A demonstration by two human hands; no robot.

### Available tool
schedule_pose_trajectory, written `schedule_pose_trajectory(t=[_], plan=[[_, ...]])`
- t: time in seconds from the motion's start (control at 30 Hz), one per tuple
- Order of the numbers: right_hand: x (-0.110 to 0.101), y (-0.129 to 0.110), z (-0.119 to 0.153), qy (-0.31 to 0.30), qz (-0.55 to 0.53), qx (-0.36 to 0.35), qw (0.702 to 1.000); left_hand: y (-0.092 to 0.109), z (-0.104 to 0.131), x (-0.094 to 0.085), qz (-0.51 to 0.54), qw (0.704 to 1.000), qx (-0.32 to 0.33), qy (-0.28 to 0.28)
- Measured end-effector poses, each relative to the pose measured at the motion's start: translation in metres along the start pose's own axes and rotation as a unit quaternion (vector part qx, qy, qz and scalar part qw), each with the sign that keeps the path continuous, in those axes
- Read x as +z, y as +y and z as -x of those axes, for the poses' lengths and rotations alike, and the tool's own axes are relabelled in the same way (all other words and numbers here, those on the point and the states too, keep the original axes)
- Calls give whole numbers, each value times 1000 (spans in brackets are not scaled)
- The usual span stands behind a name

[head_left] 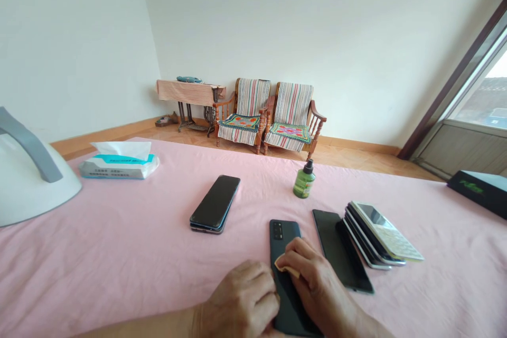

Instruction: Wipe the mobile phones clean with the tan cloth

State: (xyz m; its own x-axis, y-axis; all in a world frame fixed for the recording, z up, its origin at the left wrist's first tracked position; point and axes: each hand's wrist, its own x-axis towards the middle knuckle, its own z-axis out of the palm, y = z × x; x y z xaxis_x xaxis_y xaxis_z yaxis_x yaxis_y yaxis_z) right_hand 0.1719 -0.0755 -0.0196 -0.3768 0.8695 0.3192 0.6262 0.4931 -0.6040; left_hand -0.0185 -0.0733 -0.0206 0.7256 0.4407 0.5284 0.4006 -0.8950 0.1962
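Observation:
A dark blue smartphone (285,231) lies back up on the pink cloth, its camera block at the far end. My left hand (246,296) is closed at its left edge, fingers curled against the side. Pinched in my right hand (317,280) is a small pale yellow cloth (285,268), pressed on the middle of the phone's back. To the right a black tablet (340,248) lies flat, beside a stack of several phones (380,232) topped by a white and cream one. Left of my hands, a black phone (216,202) rests on another.
A green spray bottle (304,182) stands beyond the phone. A tissue pack (119,163) and a white domed appliance with a grey handle (35,179) are at left. At the right edge sits a black box (479,190). Two wooden armchairs (291,111) stand by the wall.

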Motion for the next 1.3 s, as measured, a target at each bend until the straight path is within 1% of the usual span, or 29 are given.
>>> schedule_pose_trajectory(t=[0.13, 0.23, 0.3, 0.4, 0.47, 0.53, 0.6, 0.7, 0.77, 0.8, 0.9, 0.97, 1.0, 1.07, 1.13, 1.23, 1.3], plan=[[5, -1, 25, -8, -11, -27, 1000, 0, -5, -8, 68, 991, -106, -37], [7, -2, 35, -21, 0, -43, 999, -5, -8, -10, 114, 981, -150, -51], [5, -3, 32, -22, -1, -34, 999, -9, -10, -11, 140, 974, -166, -70], [-1, -6, 18, -6, -12, 0, 1000, -12, -12, -11, 163, 961, -194, -107], [-2, -7, 8, 7, -12, 16, 1000, -13, -13, -12, 174, 955, -208, -118], [0, -8, 5, 16, -8, 19, 1000, -14, -14, -12, 179, 954, -210, -115], [5, -9, 11, 19, 0, 8, 1000, -14, -13, -10, 177, 956, -208, -109], [14, -12, 25, 2, 18, -53, 998, -16, -13, -8, 171, 959, -198, -108], [14, -13, 29, -8, 21, -75, 997, -17, -12, -7, 170, 959, -196, -114], [13, -13, 27, -8, 19, -68, 997, -17, -12, -7, 170, 958, -198, -118], [5, -13, 14, 14, 10, -7, 1000, -18, -10, -8, 171, 956, -203, -123], [2, -13, 6, 32, 10, 8, 999, -19, -9, -9, 175, 955, -207, -119], [3, -12, 5, 42, 15, 4, 999, -19, -9, -8, 178, 954, -210, -117], [9, -9, 8, 62, 31, -19, 997, -20, -9, -7, 184, 951, -223, -109], [20, -4, 16, 70, 54, -69, 994, -22, -9, -4, 186, 949, -231, -106], [31, 5, 26, 103, 84, -118, 984, -27, -6, 5, 173, 956, -218, -89], [32, 7, 25, 114, 91, -127, 981, -32, -3, 11, 167, 961, -205, -77]])
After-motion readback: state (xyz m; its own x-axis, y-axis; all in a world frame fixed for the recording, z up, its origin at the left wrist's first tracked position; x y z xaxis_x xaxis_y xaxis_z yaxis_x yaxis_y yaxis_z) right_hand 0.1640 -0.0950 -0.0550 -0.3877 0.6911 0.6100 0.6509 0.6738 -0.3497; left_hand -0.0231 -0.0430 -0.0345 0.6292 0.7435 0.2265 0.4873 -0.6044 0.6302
